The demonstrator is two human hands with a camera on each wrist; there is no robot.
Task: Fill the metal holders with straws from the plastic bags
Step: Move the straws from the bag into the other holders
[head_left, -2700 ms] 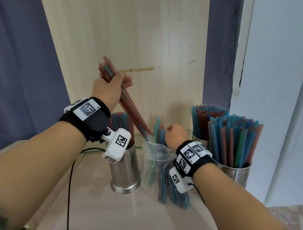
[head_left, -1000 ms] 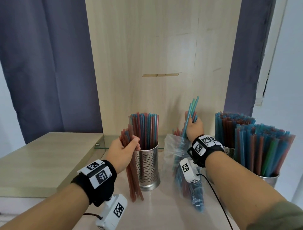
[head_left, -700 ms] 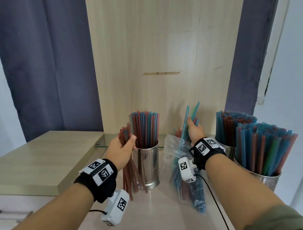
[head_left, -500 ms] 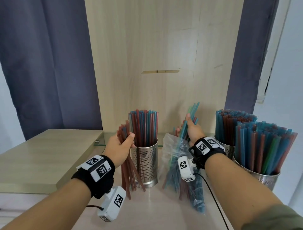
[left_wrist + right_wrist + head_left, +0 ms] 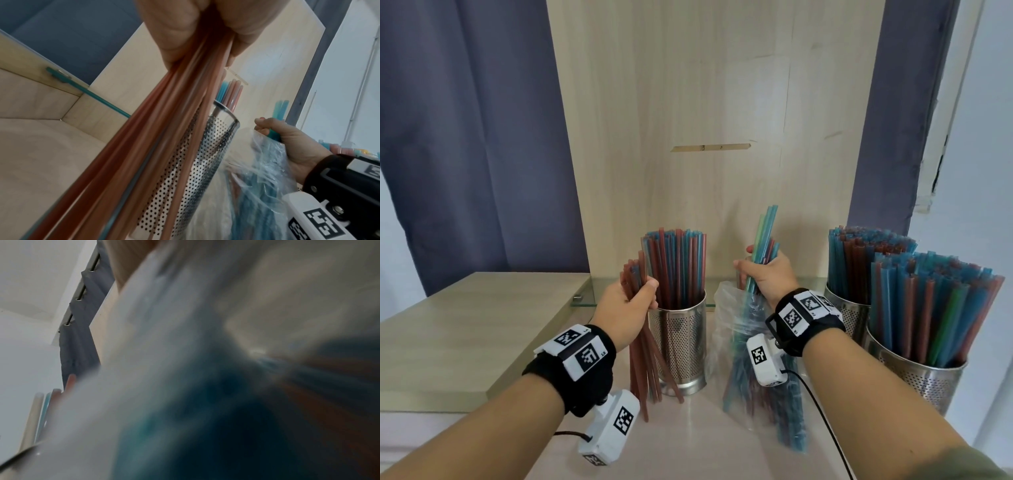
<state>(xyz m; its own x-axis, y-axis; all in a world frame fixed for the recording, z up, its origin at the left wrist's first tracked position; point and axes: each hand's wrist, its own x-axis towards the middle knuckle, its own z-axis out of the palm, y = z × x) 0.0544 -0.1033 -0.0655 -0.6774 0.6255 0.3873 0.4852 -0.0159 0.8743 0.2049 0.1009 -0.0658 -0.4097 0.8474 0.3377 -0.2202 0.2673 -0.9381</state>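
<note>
My left hand grips a bundle of red straws, held upright just left of a perforated metal holder half full of red and blue straws. From the left wrist view the red straws run down past the holder. My right hand grips a few blue and green straws that stick up out of a clear plastic bag of straws. The right wrist view is blurred by the bag close to the lens.
Two fuller metal holders stand at the right. A raised wooden ledge lies left, a wooden back panel behind, with dark curtains on both sides. A cable trails from my right wrist.
My left hand has come down from high up to beside the holder, with the red bundle now upright. My right hand has pulled a few straws a little higher out of the bag.
</note>
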